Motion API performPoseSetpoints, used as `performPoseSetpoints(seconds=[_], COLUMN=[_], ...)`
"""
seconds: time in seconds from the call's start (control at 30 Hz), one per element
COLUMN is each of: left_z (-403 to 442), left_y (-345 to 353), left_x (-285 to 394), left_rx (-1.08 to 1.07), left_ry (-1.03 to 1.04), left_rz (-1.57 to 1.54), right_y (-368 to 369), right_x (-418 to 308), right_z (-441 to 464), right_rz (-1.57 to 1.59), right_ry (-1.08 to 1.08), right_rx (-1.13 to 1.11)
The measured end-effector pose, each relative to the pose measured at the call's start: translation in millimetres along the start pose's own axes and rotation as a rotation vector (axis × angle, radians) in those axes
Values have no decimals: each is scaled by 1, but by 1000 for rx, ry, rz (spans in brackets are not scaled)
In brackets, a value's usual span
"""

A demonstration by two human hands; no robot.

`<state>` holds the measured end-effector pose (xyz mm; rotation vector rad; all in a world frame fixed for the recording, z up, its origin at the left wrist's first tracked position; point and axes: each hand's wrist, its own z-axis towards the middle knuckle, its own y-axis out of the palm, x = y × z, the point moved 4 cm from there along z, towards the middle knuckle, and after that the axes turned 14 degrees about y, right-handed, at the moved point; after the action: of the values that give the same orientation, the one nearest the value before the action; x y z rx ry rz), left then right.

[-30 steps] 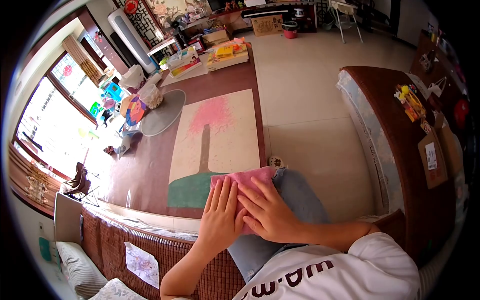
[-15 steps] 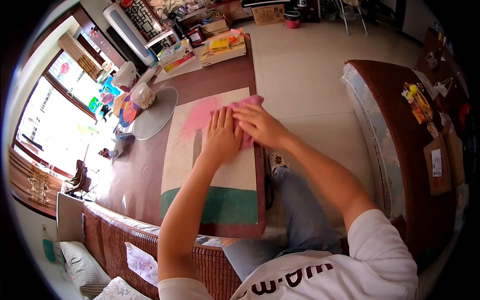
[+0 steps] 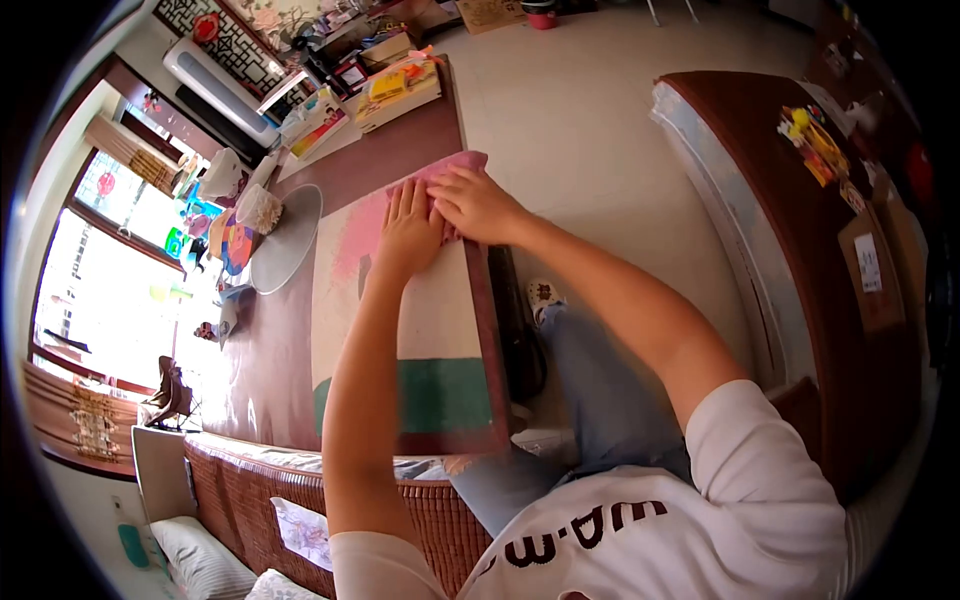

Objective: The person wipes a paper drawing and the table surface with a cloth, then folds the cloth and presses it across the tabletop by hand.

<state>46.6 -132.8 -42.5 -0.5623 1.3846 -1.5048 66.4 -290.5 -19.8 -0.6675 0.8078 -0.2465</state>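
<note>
"Cloth (image 3: 467, 161), left hand (image 3: 411, 241) and right hand (image 3: 484, 209) are sitting farther out than a second ago?"

"Yes, they're resting at the far right corner of the painting (image 3: 436, 320), on the worktop (image 3: 265, 360)."

"And the fingers?"

"Left ones are lying straight, close together, on the cloth; right ones are bending over it, though whether they're gripping, I can't tell."

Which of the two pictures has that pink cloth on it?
The tree painting on the table: the pink cloth covers its upper right corner. The smaller purple drawing lies apart, on the sofa.
</note>
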Motion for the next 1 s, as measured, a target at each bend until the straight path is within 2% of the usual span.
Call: performPoseSetpoints(seconds=[0.07, 0.13, 0.2, 0.37, 0.53, 0.73, 0.87, 1.0], left_z=[-28, -61, -94, -171, -205, -179, -128, -50], left_y=[-31, -74, -111, -170, -185, -169, -125, -58], left_x=[29, 65, 100, 163, 185, 157, 93, 9], left_rx=[-21, 8, -5, -22, -14, -48, -8, 47], left_ry=[40, -18, -14, -58, -163, -194, -133, -95], left_rz=[-17, -297, -325, -333, -302, -302, -294, -259], right_y=[-11, -24, -32, -58, -59, -41, -18, 3], right_x=[-27, -60, -92, -164, -188, -152, -106, -47], right_z=[-38, -79, -120, -193, -209, -162, -92, -1], right_rz=[-120, -181, -143, -155, -150, -50, -46, -157], right_ry=[19, -75, -144, -154, -214, -285, -287, -200], right_rx=[49, 148, 194, -113, -215, -232, -160, -85])
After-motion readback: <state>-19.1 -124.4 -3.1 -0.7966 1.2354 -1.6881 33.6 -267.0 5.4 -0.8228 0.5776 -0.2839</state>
